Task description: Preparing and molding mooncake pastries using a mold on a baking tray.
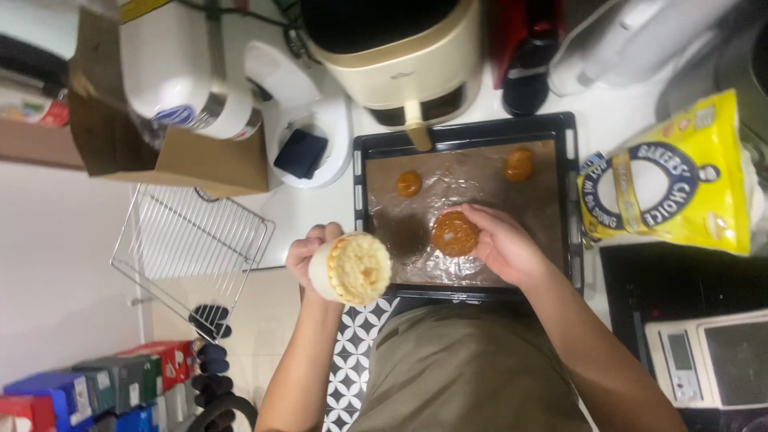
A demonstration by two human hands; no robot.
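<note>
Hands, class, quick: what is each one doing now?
Left hand: closed around a round cream mould.
Right hand: fingers on the brown pastry on the baking tray; grip unclear.
</note>
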